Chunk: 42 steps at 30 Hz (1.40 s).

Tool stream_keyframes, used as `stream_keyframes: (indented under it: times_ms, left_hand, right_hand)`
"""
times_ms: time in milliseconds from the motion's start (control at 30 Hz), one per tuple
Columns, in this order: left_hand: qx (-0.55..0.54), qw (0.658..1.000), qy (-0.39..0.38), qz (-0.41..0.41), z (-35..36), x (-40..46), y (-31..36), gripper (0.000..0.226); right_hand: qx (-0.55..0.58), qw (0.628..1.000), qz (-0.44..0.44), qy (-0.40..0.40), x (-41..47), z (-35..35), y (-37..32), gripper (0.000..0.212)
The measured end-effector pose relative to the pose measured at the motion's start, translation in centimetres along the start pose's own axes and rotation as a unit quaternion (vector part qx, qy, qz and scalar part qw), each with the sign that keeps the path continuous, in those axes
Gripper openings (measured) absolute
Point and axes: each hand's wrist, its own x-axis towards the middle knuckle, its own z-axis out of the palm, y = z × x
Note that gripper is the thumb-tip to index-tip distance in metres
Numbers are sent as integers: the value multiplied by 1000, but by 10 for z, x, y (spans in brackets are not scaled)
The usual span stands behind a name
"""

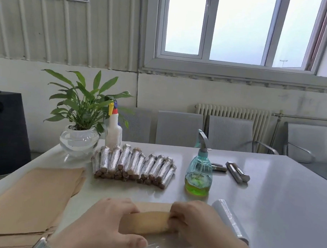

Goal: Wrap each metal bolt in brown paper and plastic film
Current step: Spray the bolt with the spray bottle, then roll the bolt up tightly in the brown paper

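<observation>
Tan paper roll point(145, 221), silvery wrapped bolts point(134, 164), teal spray bottle point(199, 167) holding green liquid.

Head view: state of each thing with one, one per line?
left hand: grips the paper-wrapped bolt
right hand: grips its other end
paper-wrapped bolt: rolled in brown paper, lying on plastic film
wrapped bolts: stacked, finished
bare bolts: unwrapped
green spray bottle: upright, partly filled
film roll: lying flat
</observation>
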Motion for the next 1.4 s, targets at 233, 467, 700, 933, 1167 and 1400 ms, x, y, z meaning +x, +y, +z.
stream_keyframes:
  times_ms: [233, 467, 700, 933, 1167, 1400]
  left_hand:
    - [61, 993, 97, -21, 16, 7, 2, 42]
    - [119, 973, 142, -139, 32, 16, 21, 35]
    - [93, 959, 169, -206, 37, 20, 28, 28]
    - [87, 963, 243, -74, 29, 13, 38, 26]
    - [245, 917, 270, 163, 23, 8, 32, 21]
    - [237, 920, 265, 163, 25, 6, 29, 23]
  right_hand:
    - [20, 997, 55, 52, 2, 13, -3, 21]
    - [-27, 992, 51, 109, -2, 12, -10, 41]
    - [-87, 989, -54, 104, -9, 17, -13, 10]
    - [28, 999, -7, 23, -1, 22, -8, 23]
    - [68, 997, 20, 26, 3, 28, -4, 17]
    - [85, 996, 24, 2, 2, 23, -6, 14]
